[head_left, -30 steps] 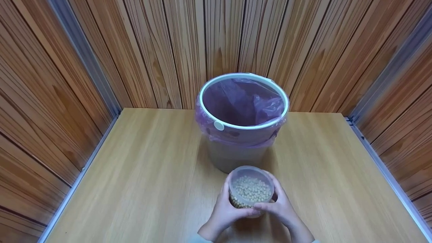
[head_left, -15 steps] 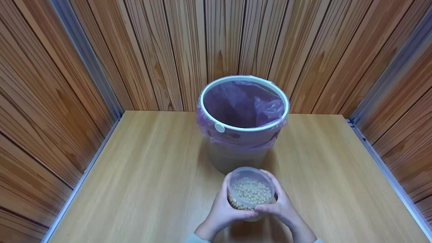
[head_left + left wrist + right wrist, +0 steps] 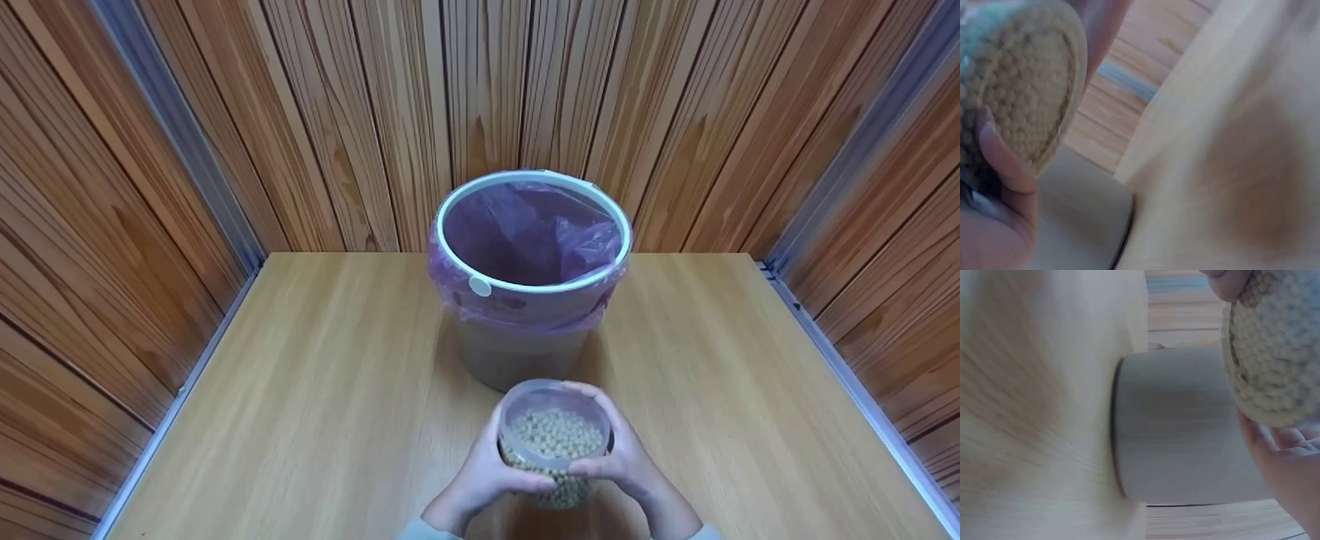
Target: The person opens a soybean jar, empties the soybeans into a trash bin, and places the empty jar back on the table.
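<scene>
Between both hands is a clear plastic tub [image 3: 559,466] filled with small pale round pellets [image 3: 559,433]. My left hand [image 3: 491,466] grips its left side, thumb across the near face. On the other side my right hand [image 3: 621,450] holds it, thumb also at the front. The tub is raised off the table and leans slightly toward the bin, so much of its near wall shows. Pellets fill it down to the base, seen in the left wrist view [image 3: 1027,90] and the right wrist view. Fingers behind the tub are partly hidden.
Just beyond the tub stands a grey bin [image 3: 517,352] with a light rim and a purple bag liner [image 3: 525,311] folded over it. Its mouth faces up. Wood-panelled walls [image 3: 480,90] surround the wooden table [image 3: 330,390] at the back and sides.
Both hands have lifted the tub higher above the table and toward me. It now tilts a little away, showing more of its near wall. The bin stays in place.
</scene>
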Demonstrator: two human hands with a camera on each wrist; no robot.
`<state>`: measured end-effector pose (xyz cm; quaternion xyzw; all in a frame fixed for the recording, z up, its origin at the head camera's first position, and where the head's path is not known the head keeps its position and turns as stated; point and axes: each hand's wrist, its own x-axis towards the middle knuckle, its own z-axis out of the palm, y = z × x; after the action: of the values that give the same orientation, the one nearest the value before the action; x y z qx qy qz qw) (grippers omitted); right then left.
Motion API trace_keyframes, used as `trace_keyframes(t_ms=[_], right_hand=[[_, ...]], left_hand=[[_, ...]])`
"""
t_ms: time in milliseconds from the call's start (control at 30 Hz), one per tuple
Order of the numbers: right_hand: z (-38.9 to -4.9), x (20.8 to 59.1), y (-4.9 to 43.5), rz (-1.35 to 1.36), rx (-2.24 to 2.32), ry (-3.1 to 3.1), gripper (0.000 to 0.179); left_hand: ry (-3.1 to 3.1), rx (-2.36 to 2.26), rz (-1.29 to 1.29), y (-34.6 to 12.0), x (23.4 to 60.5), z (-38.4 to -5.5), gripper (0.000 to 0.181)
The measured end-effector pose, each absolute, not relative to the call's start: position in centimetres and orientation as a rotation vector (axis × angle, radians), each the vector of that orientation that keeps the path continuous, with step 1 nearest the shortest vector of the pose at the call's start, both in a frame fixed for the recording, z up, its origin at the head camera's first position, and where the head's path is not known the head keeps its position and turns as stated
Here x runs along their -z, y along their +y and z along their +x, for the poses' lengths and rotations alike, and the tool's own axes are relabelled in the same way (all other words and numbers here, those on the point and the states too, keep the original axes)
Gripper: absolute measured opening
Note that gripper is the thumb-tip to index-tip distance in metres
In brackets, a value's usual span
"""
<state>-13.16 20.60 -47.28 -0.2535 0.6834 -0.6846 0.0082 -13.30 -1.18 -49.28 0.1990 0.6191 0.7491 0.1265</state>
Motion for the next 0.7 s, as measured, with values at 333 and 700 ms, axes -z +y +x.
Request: trace_keyframes(t_ms=[333,700], right_hand=[[-14.2,46.5,21.1,-0.986,2.065,1.921,0.098],[-12.7,47.1,18.9,-0.961,2.143,2.336,0.092]], left_hand=[[1.78,-2.234,0.591,-1.2,49.0,-13.0,0.116],[2.209,-2.322,0.403,-0.2,48.7,-12.2,0.122]])
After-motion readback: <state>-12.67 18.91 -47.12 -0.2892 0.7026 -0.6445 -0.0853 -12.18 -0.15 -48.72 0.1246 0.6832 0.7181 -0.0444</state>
